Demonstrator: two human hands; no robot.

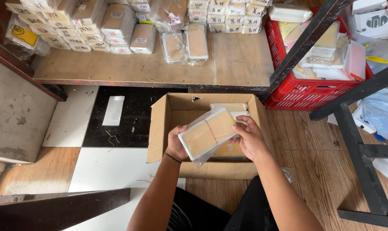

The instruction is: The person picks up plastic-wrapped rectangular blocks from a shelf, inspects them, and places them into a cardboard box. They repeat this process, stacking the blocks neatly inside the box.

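Head view: both hands grip a clear-wrapped bundle of flat tan packets (208,133) with white edges (two side by side), held tilted just above the open cardboard box (159,124). The left hand (177,145) clasps its lower-left end, the right hand (250,139) its right side. More such packets (230,107) lie inside the box.

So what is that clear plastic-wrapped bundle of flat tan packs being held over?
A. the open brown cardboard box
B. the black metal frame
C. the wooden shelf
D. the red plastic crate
A: both hands, left hand and right hand, hold the clear plastic-wrapped bundle of flat tan packs directly above the open brown cardboard box, which already has similar packs inside.
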